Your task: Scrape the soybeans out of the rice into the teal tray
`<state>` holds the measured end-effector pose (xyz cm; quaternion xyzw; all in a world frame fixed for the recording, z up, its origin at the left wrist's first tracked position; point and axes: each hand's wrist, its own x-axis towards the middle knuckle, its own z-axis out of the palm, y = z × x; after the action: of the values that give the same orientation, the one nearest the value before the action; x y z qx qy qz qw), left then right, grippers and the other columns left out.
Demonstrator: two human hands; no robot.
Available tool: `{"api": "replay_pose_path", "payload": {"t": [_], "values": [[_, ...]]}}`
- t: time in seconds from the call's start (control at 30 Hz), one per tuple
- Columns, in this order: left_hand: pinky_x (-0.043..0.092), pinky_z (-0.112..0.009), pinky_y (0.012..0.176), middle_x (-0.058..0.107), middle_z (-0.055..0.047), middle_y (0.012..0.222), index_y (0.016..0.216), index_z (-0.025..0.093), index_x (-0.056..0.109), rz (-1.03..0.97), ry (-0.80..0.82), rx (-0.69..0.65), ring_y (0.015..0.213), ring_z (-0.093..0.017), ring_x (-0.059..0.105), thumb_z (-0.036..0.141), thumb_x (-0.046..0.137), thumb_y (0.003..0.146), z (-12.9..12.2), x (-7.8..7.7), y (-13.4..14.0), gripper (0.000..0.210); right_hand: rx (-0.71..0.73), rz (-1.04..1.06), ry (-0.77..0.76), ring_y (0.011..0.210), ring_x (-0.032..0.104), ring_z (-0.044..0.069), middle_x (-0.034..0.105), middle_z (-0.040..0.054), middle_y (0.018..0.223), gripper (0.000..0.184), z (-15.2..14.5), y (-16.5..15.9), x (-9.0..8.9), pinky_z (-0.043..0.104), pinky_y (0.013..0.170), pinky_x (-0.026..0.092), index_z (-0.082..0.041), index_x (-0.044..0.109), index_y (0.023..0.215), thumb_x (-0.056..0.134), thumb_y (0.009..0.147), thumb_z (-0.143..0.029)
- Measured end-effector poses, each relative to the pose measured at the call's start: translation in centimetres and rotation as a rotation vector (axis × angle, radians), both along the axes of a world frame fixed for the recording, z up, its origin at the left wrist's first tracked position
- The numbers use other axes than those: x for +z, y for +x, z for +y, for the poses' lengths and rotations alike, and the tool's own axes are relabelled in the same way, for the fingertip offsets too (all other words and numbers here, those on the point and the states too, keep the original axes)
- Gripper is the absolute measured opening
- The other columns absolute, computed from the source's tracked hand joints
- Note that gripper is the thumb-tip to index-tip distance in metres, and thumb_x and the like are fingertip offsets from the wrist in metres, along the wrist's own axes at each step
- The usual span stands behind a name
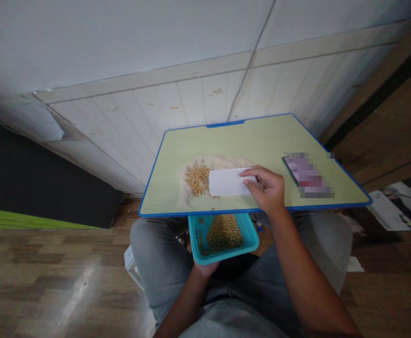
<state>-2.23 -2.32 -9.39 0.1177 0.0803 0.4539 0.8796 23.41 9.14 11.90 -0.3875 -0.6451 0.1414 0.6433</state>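
My right hand point(267, 184) pinches the right end of a white card point(228, 182), thumb on top, just above the tabletop point(265, 136). At the card's left edge lies a patch of round tan soybeans point(197, 180). Pale grains point(219, 162), which look like rice, spread behind and to the left of the beans. Below the table's front edge, my left hand point(206, 268) supports a turquoise plastic tray point(223, 257) from underneath; its fingers are mostly hidden. A heap of soybeans point(225, 232) fills the tray's middle and right, with a few loose at its left side.
A phone point(297, 176), partly blurred out, lies on the table's right side. The blue table rim point(254, 211) runs above my knees. A cable point(251, 61) hangs down the panelled wall behind. At the lower right stands a white surface point(390, 206) with black cords.
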Motion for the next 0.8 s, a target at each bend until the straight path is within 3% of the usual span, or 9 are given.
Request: {"api": "replay_pose_path", "payload": {"t": [0.13, 0.63, 0.8], "values": [[0.040, -0.040, 0.136, 0.073, 0.005, 0.156, 0.152, 0.033, 0.070, -0.015, 0.015, -0.013, 0.149, -0.019, 0.068, 0.050, 0.021, 0.116, 0.1, 0.1, -0.1, 0.064, -0.035, 0.027, 0.004, 0.084, 0.080, 0.022, 0.087, 0.0008, 0.094, 0.024, 0.0, 0.0, 0.0, 0.036, 0.071, 0.058, -0.029, 0.087, 0.098, 0.071, 0.090, -0.013], [0.041, -0.037, 0.135, 0.072, 0.005, 0.157, 0.155, 0.034, 0.067, -0.031, 0.050, -0.025, 0.149, -0.019, 0.069, 0.048, 0.033, 0.115, 0.2, 1.6, 0.1, 0.054, -0.017, 0.039, -0.049, 0.082, 0.078, 0.023, 0.086, 0.0012, 0.090, 0.020, -0.1, 0.1, 0.2, 0.038, 0.073, 0.059, -0.028, 0.086, 0.093, 0.071, 0.087, -0.017], [0.042, -0.039, 0.135, 0.070, 0.006, 0.158, 0.154, 0.033, 0.067, -0.028, 0.036, -0.012, 0.149, -0.019, 0.069, 0.050, 0.038, 0.114, 0.1, 1.4, 0.3, 0.053, -0.019, 0.051, -0.069, 0.080, 0.077, 0.023, 0.085, 0.0011, 0.089, 0.019, -0.1, 0.1, 0.1, 0.039, 0.072, 0.058, -0.028, 0.086, 0.092, 0.071, 0.085, -0.018]]}}
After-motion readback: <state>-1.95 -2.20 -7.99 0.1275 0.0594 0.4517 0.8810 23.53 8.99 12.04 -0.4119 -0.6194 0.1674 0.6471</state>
